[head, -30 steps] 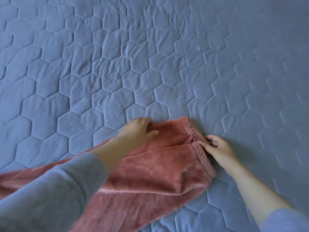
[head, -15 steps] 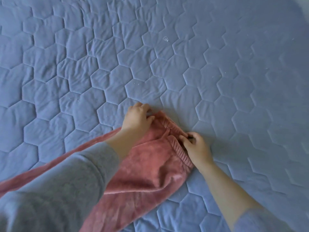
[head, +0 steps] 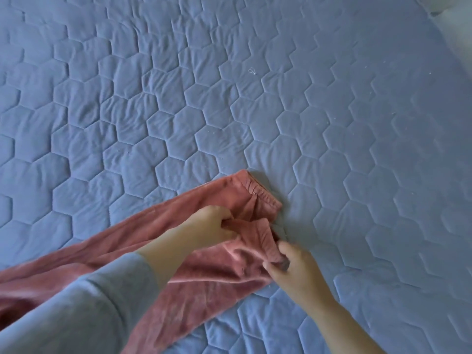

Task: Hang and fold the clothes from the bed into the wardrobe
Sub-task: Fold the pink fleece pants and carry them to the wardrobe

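A pair of pink fleece trousers (head: 209, 279) lies on the blue quilted bed cover (head: 229, 111), its elastic waistband toward the middle of the bed and its legs running off the lower left edge of the view. My left hand (head: 212, 223) grips a fold of the cloth just below the waistband. My right hand (head: 293, 264) pinches the near end of the waistband, which is lifted and folded toward me. The far corner of the waistband still lies flat on the cover.
The hexagon-stitched cover fills almost the whole view. A small loop of white thread (head: 252, 71) lies on it beyond the trousers. A pale surface (head: 457, 24) shows past the bed's edge at the top right corner.
Both hands have drawn back toward me from the waistband's far edge. The near part of the waistband has been lifted and pulled inward, bunching the cloth.
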Tool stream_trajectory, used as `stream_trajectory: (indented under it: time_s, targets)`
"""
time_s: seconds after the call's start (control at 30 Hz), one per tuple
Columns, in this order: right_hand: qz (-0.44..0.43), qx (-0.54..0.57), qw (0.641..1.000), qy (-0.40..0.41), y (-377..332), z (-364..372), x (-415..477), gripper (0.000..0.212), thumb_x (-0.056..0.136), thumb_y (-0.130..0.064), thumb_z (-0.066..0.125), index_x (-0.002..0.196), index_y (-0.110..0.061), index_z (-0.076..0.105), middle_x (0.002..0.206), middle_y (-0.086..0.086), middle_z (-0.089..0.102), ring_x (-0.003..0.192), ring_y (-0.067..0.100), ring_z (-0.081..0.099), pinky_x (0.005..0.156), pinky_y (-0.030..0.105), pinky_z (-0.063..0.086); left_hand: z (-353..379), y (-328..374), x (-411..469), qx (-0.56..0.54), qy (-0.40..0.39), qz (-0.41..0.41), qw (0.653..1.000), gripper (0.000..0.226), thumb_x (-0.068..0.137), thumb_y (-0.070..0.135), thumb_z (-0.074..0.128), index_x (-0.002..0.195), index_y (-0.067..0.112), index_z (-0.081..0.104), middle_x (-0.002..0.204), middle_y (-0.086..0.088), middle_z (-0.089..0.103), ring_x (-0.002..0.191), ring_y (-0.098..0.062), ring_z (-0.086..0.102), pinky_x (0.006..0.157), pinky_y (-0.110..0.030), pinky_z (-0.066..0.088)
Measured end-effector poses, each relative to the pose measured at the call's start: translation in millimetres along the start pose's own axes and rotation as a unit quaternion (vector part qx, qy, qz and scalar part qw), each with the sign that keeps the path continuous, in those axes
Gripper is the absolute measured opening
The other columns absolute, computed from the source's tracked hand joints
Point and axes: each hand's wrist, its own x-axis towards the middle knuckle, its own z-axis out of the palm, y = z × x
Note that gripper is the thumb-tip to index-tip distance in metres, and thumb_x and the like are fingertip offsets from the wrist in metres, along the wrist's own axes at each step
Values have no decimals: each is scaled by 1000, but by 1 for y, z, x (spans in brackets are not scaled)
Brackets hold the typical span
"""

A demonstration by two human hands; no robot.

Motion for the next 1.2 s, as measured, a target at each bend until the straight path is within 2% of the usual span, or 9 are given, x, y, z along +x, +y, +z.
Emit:
stream_trajectory:
  time_s: [0.1,0.2,0.3,0.4,0.5,0.67,0.8,1.03,1.2]
  targets:
    - [-93,-78,993,-15,11,4,-20,15,75,-23,76,86,-17,70,119,-7,58,111,8,54,92,27,48,0,7,-14,30,-28,64,997,27,68,29,76,59,29,51,59,9,49,61,-6,44,56,-23,36]
    - [-74,-74,994,-23,23,5,-36,19,82,-36,72,94,-21,71,152,-9,25,140,2,26,109,19,31,4,12,-31,37,-41,88,995,29,62,42,79,62,33,51,66,12,54,63,-2,47,58,-20,39]
    - [-53,-32,998,-13,22,3,-39,14,83,-36,72,85,-22,69,139,-14,45,127,3,46,95,14,43,9,17,-42,28,-49,85,995,32,58,59,75,77,41,55,77,17,56,72,2,51,58,-15,36]
    - [-35,-30,999,-1,19,1,-37,10,81,-29,74,81,-19,71,112,-13,59,103,5,59,83,18,48,12,23,-42,30,-50,100,993,29,69,48,75,93,33,65,81,15,60,76,-2,55,62,-18,43]
    - [0,-17,1000,24,16,-3,-35,13,78,-21,76,71,-13,67,84,-7,58,77,9,59,69,29,50,12,30,-41,41,-23,129,991,14,76,29,69,75,21,58,71,5,58,70,-12,52,63,-28,41]
    - [55,150,982,105,-1,-12,-30,42,76,-38,71,56,-11,45,58,-11,42,55,4,39,53,18,34,-2,36,-40,-7,124,153,980,42,86,22,66,61,27,33,57,10,39,53,-4,37,53,-18,28]
    - [111,367,918,103,-25,-20,-4,27,77,-37,67,71,-11,64,61,-9,52,60,4,46,55,16,39,-27,33,-24,11,179,126,976,35,91,34,61,66,27,37,63,10,45,58,-5,44,54,-17,31]
    - [107,340,929,98,-29,-2,56,12,84,-9,71,88,-14,61,76,-6,64,69,2,57,65,14,45,-57,6,28,57,159,7,986,30,94,37,56,71,24,41,75,6,51,68,-13,46,56,-30,33]
    - [153,289,934,142,-18,21,84,18,86,-7,68,97,-16,58,83,-7,65,73,4,61,64,6,42,-41,2,64,71,140,-31,987,17,98,26,48,100,11,55,102,-7,60,89,-24,52,73,-33,42]
